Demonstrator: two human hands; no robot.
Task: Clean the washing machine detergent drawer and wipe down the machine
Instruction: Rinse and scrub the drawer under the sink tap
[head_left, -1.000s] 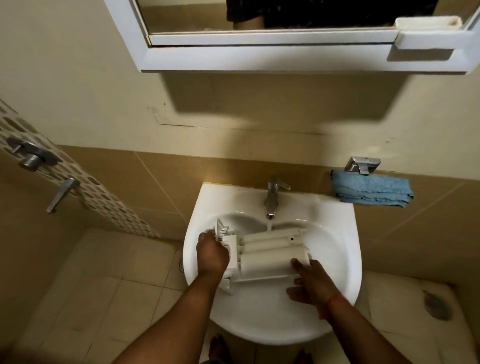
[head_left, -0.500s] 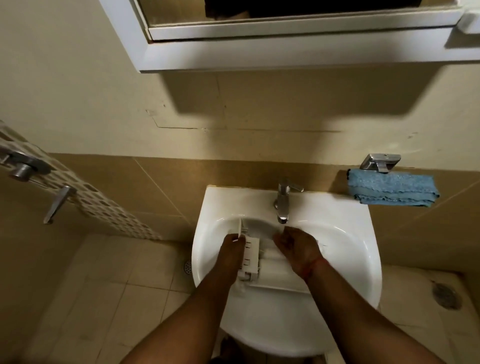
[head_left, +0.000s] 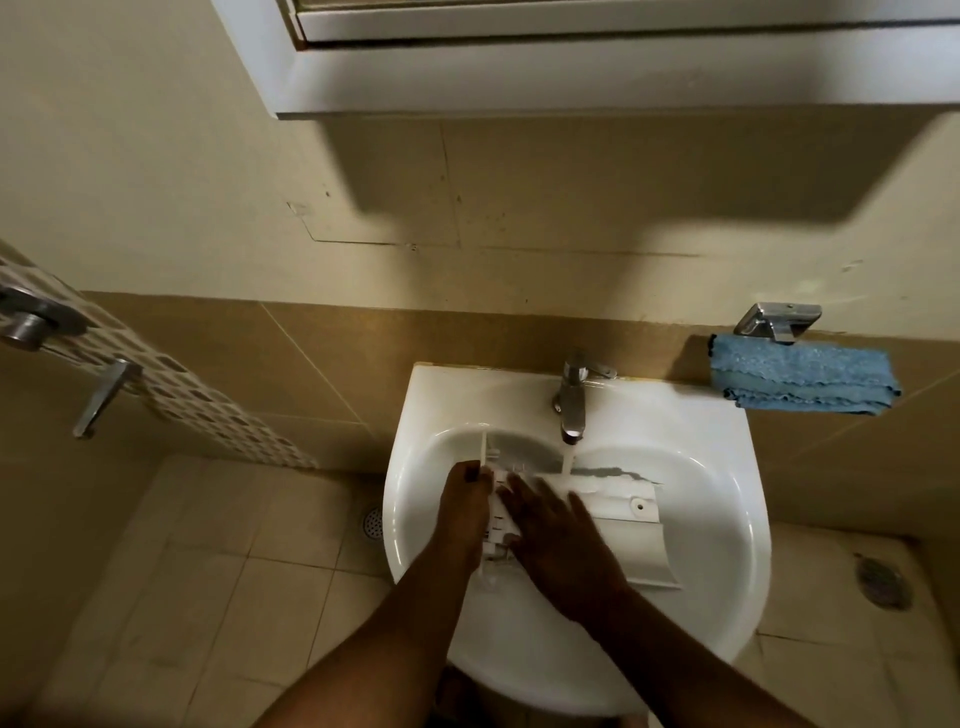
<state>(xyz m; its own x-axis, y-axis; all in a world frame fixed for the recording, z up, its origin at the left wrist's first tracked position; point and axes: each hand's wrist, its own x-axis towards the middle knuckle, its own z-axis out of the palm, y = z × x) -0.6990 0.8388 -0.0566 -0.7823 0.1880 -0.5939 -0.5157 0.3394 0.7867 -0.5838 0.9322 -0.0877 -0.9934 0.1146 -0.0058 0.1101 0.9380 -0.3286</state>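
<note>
Here, one detergent drawer (head_left: 618, 535) under two hands, left hand (head_left: 465, 512), right hand (head_left: 558, 545).

One white sink (head_left: 717, 467) hangs on the wall with one chrome tap (head_left: 573, 400), and one white detergent drawer (head_left: 634, 540) lies in the basin under two hands, the left hand (head_left: 465, 512) and the right hand (head_left: 563, 551). There are one folded blue cloth (head_left: 802, 382), one metal holder (head_left: 776, 320) above it, and two floor drains, one (head_left: 372, 521) left of the sink and one (head_left: 881, 581) right.

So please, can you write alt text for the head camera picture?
Two bare hands wash a white plastic detergent drawer in a white ceramic sink under a running chrome tap: left hand grips its end, right hand lies flat on it.
</note>
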